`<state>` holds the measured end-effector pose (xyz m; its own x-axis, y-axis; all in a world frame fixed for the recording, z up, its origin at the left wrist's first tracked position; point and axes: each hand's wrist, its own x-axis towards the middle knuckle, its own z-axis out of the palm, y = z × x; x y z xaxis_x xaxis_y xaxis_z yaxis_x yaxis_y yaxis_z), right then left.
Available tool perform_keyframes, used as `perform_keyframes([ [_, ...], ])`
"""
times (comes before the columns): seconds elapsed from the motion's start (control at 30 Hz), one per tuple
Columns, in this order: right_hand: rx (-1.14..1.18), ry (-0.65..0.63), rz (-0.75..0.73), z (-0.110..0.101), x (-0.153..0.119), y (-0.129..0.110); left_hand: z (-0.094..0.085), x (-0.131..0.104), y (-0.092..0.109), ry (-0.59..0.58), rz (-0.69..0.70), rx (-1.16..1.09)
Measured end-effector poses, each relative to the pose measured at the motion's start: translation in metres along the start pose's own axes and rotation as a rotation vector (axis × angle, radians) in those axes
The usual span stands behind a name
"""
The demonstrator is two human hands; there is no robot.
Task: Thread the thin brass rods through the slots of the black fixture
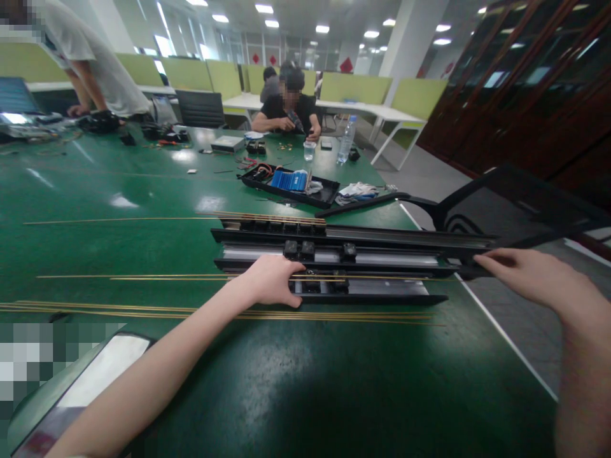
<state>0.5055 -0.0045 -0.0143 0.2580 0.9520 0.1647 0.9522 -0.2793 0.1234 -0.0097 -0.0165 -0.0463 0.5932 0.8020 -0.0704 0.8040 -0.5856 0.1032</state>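
My left hand reaches over the nearest black channel, thumb and fingers closed around the left side of a small black block in it. Thin brass-coloured rods pass by that hand and over the blocks. Another black block sits just to the right. Behind lies a second channel with more black blocks. Past the channels' right ends, my right hand is in a pinch beside a dark strip end; what its fingertips hold cannot be made out.
More brass rods lie along the near side of the green table. A black tray with blue packs, a water bottle and a clear cup stand farther back. A black chair is at right. Co-workers are across the table.
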Motion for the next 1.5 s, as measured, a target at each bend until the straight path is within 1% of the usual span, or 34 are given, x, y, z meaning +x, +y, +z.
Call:
perform_keyframes([
  [0.03,0.061,-0.044,-0.054,-0.009,-0.005,-0.015,0.000,0.000,0.000,-0.004,0.000,-0.002],
  [0.13,0.271,-0.010,-0.393,-0.034,-0.024,-0.075,-0.001,0.001,0.000,-0.004,-0.001,-0.009],
  [0.2,0.388,0.017,-0.549,-0.045,-0.038,-0.119,-0.001,0.001,0.001,-0.002,-0.005,-0.006],
  [0.27,0.465,-0.017,-0.719,-0.047,-0.051,-0.160,-0.001,0.001,0.002,0.000,-0.007,0.001],
  [0.33,0.498,-0.061,-0.844,-0.043,-0.061,-0.192,-0.001,0.001,0.003,0.002,-0.008,0.007],
  [0.37,0.495,-0.080,-0.884,-0.039,-0.065,-0.205,-0.001,0.001,0.003,0.002,-0.009,0.009],
  [0.43,0.480,-0.101,-0.908,-0.031,-0.071,-0.221,-0.002,0.002,0.004,0.000,-0.017,0.012],
  [0.53,0.441,-0.104,-0.904,-0.020,-0.074,-0.231,-0.003,0.002,0.005,0.000,-0.014,0.007],
  [0.63,0.442,-0.109,-0.913,-0.016,-0.074,-0.232,-0.003,0.002,0.005,-0.004,-0.014,0.001],
  [0.8,0.503,-0.115,-0.901,-0.017,-0.074,-0.231,-0.004,0.004,0.005,-0.027,-0.029,-0.007],
  [1.0,0.475,-0.124,-0.980,-0.013,-0.078,-0.233,-0.002,0.004,0.004,-0.024,-0.022,-0.003],
  [1.5,0.480,-0.143,-0.960,-0.012,-0.077,-0.233,-0.001,0.003,0.003,-0.010,-0.010,-0.003],
])
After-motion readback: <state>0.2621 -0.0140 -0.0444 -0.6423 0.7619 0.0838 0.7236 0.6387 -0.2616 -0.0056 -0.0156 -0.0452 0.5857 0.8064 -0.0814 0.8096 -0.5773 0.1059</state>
